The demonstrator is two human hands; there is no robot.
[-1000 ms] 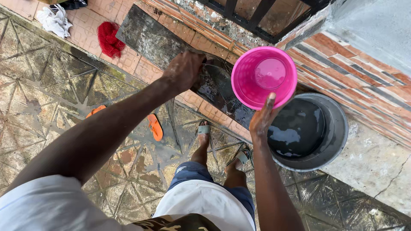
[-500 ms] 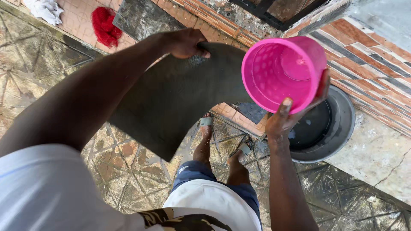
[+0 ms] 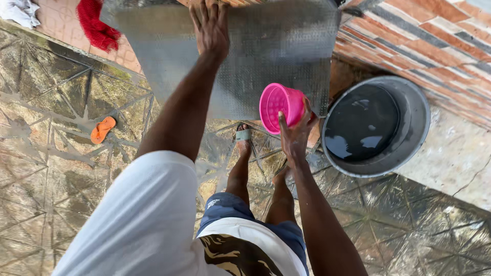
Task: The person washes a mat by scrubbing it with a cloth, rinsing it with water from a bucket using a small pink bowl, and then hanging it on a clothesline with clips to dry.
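Observation:
My left hand [image 3: 210,28] presses flat, fingers spread, on a large grey textured mat [image 3: 271,56] that hangs spread against the tiled ledge in front of me. My right hand [image 3: 295,134] grips a small pink plastic cup [image 3: 280,105] by its side, held low in front of the mat's lower edge, its mouth tipped to the left. To the right, a round grey basin [image 3: 409,145] of dark water stands on the ground beside the brick-tiled wall [image 3: 434,46]. My feet in sandals [image 3: 243,135] stand just below the mat.
An orange slipper [image 3: 102,129] lies on the wet patterned paving at left. A red net scrubber [image 3: 94,25] and a white cloth [image 3: 18,10] lie on the ledge at top left. A cracked concrete slab [image 3: 455,158] runs along the right.
The mat was lifted off the ledge, turned over and now hangs spread flat. My left hand went from gripping its edge to pressing on it. The pink cup dropped lower and leftward.

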